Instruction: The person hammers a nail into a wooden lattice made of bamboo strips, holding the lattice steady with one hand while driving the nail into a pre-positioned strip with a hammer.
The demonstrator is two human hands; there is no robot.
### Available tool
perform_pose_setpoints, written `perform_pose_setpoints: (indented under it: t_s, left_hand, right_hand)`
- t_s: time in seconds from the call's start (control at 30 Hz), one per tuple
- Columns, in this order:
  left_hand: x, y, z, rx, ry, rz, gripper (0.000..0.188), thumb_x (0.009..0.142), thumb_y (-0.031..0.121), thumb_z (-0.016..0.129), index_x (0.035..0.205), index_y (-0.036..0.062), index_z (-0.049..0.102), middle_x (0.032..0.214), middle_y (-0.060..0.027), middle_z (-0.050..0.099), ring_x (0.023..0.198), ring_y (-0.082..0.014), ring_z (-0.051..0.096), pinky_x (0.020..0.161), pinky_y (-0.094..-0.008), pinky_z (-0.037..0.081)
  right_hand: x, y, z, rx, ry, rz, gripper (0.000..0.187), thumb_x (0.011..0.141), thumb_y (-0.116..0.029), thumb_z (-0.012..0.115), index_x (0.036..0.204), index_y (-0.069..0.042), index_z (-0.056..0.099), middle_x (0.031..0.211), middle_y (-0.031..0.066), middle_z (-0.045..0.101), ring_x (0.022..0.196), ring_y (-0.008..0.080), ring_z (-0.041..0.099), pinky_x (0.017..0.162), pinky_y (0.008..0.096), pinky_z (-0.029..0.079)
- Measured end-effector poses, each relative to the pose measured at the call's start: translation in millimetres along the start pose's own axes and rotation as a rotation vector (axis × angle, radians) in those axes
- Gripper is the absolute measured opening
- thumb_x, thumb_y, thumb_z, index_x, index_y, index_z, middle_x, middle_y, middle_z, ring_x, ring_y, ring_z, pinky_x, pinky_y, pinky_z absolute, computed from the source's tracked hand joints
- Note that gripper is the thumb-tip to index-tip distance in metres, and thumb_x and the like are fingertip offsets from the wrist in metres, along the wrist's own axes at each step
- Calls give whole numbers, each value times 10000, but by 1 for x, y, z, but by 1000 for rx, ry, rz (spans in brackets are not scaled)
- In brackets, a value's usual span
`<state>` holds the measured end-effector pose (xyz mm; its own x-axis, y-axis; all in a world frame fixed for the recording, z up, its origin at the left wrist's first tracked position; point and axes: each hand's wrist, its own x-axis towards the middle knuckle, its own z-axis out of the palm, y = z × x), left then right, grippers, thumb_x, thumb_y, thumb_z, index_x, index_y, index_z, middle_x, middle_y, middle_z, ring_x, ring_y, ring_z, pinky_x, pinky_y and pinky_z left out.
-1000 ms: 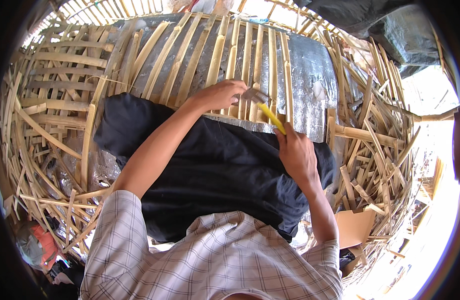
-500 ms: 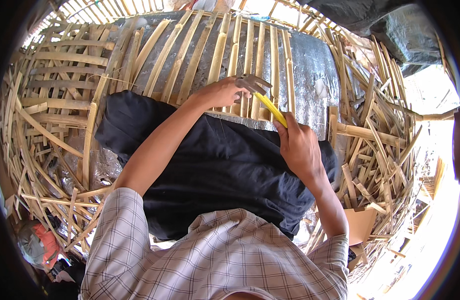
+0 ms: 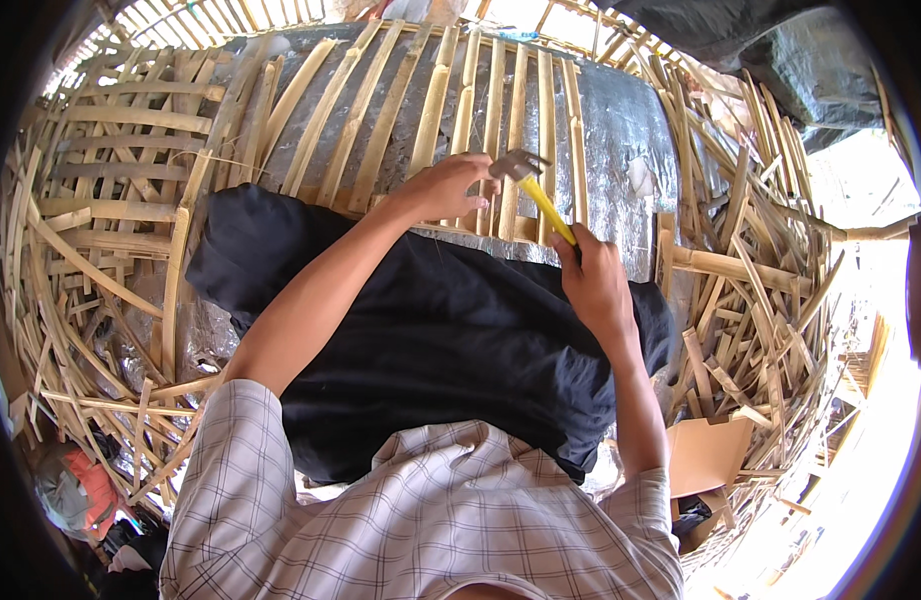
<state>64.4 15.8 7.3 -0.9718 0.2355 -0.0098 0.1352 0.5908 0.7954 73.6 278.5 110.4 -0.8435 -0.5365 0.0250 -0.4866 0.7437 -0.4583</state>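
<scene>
My right hand (image 3: 595, 275) is closed around the dark grip of a claw hammer (image 3: 544, 207) with a yellow handle. The hammer's metal head is raised beside the fingers of my left hand (image 3: 449, 188). That hand is curled over the bamboo slats (image 3: 494, 120), fingertips and thumb drawn toward each other; anything small between them is too small to make out. The slats lie side by side, pointing away from me, over a silvery sheet. A crosswise bamboo strip (image 3: 526, 229) runs under their near ends. Black cloth (image 3: 431, 330) covers my lap, just below both hands.
Woven bamboo lattice (image 3: 131, 170) stands at the left. Loose split bamboo pieces (image 3: 746, 340) are heaped at the right, near a cardboard piece (image 3: 711, 455). Dark plastic sheeting (image 3: 816, 70) hangs at the upper right. Orange and grey cloth (image 3: 86, 490) lies at the lower left.
The hammer has tilted more upright, and its head has shifted slightly right, away from my left fingers. My right hand and forearm have turned inward. My left hand has stayed nearly in place.
</scene>
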Motion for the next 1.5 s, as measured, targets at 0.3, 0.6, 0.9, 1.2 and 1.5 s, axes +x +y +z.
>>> perform_pose_setpoints:
  t_s: [0.3,0.6,0.9,1.2,1.5]
  left_hand:
    - [-10,2,-1,-24,79,57,111,805,-9,786,866,21,699,1253,-99,703,1240,-319,651,1071,-434,499]
    - [-6,6,-6,-47,-1,44,183,797,40,854,822,14,675,1143,-92,713,1182,-298,665,1018,-418,506]
    - [-5,15,-9,10,-78,73,144,762,-19,832,880,25,763,1073,-65,713,1113,-266,668,992,-392,514]
    - [-3,19,-13,14,-31,67,134,807,-7,810,929,42,788,1061,-63,729,1035,-283,690,930,-397,544]
    - [-8,23,-18,63,-67,45,141,793,-13,814,915,24,754,965,-77,719,957,-269,704,865,-385,532]
  right_hand:
    - [22,33,67,300,132,126,348,1062,-224,630,879,71,608,688,280,583,618,479,539,585,493,412]
    - [25,48,78,410,35,166,329,1055,-200,631,891,84,607,726,296,589,634,481,532,599,481,422]
    - [25,51,76,510,30,182,343,1056,-187,635,890,112,609,682,313,572,582,464,528,600,498,432]
    - [24,52,76,507,23,180,370,1059,-206,642,868,108,603,656,305,563,564,459,534,589,503,425]
    - [24,53,74,496,6,197,377,1063,-211,636,873,113,606,667,307,568,572,459,540,601,506,434]
